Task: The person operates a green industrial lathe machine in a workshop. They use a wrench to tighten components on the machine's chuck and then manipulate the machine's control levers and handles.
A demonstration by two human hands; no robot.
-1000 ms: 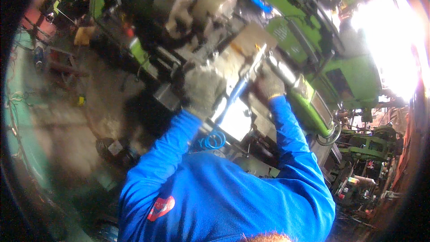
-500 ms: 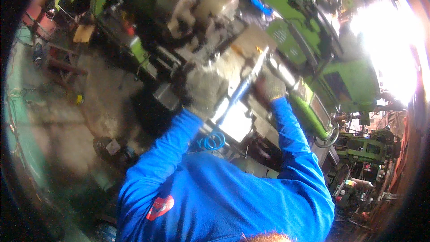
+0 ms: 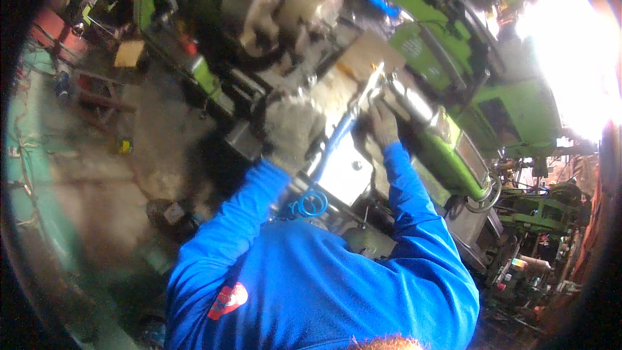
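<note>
My left hand (image 3: pixel 291 126), in a grey work glove, is over the lathe carriage, near the big metal chuck (image 3: pixel 275 13). It is blurred and its fingers cannot be made out. To its right a long blue tool (image 3: pixel 337 136) with a shiny metal end slants up and away; its exact kind is unclear. My right hand (image 3: pixel 383 122), also gloved, is close against the right side of this tool, fingers pointing toward the metal end. Blur hides whether they grip it. A bright white surface (image 3: pixel 346 172) shows below the tool.
A blue coiled hose (image 3: pixel 310 204) hangs by my waist. The green lathe body (image 3: pixel 447 149) with a cylindrical metal part (image 3: pixel 411 104) stands to the right, a handwheel (image 3: pixel 489 198) at its near end. On the floor at left are a reddish metal frame (image 3: pixel 97 91) and a wooden block (image 3: pixel 129 54).
My right hand has shifted slightly left and its forearm has swung inward, nearer the blue tool. My left hand stays in about the same place. The view has turned a little.
</note>
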